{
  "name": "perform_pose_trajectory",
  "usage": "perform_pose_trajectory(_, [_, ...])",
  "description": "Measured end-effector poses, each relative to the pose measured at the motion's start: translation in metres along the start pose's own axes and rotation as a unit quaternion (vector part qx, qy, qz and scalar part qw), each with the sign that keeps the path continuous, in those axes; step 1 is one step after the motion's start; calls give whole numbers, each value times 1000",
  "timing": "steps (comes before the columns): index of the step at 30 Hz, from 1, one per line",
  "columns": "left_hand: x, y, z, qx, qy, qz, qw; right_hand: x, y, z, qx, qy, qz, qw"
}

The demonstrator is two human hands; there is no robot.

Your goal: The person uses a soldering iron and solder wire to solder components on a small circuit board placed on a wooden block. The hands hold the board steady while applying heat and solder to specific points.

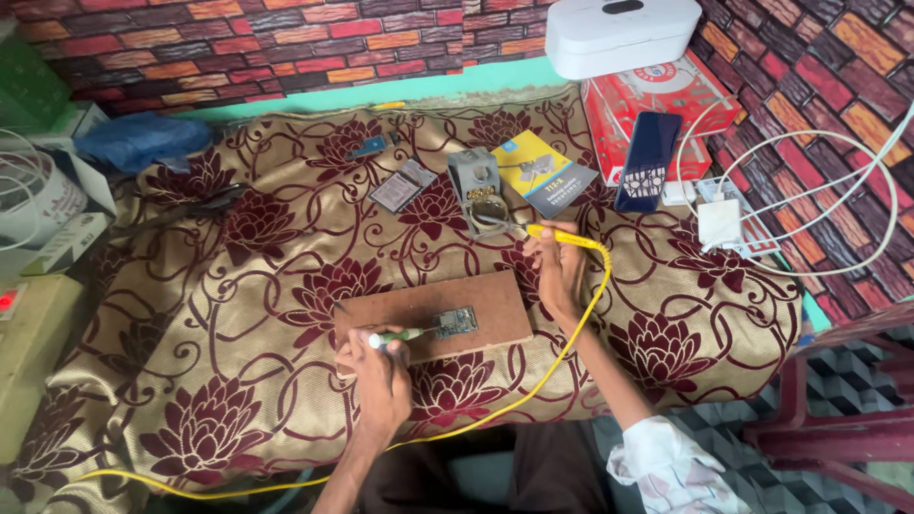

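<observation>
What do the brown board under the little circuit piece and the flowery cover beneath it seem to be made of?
The brown board looks like wood or pressed fibreboard: flat, matte, stiff, with straight edges. The flowery cover looks like woven cloth with a slight sheen, gold with maroon flowers; it wrinkles and drapes at the edges. The small circuit board on top seems to be rigid laminate, though it is too small to be sure.

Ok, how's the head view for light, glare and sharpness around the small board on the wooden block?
Head view: even, soft daylight, no hard shadows; mild glare on the white box at the top. The circuit board is in focus but too small for detail. The left hand and right hand are slightly soft.
</observation>
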State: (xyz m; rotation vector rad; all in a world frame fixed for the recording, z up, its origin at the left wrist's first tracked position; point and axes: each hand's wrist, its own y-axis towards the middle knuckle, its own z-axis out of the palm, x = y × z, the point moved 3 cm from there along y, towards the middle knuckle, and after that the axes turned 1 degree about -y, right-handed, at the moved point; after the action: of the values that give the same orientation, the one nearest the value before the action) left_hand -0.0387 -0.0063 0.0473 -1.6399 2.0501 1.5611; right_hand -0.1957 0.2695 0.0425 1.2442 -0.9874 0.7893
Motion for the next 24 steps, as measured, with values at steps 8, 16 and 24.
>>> perform_pose_trajectory(8, [3, -10, -6, -90, 24, 68, 993, 0, -63, -35, -118, 290, 133, 940])
perform_pose_trajectory(16, [6, -9, -3, -3, -54, 28, 998, 1, -129, -45, -37, 193, 47, 979])
perform_pose_trajectory(24, [-3, -2, -2, 72, -33, 5, 997, -1, -134, -42, -23, 124, 31, 992])
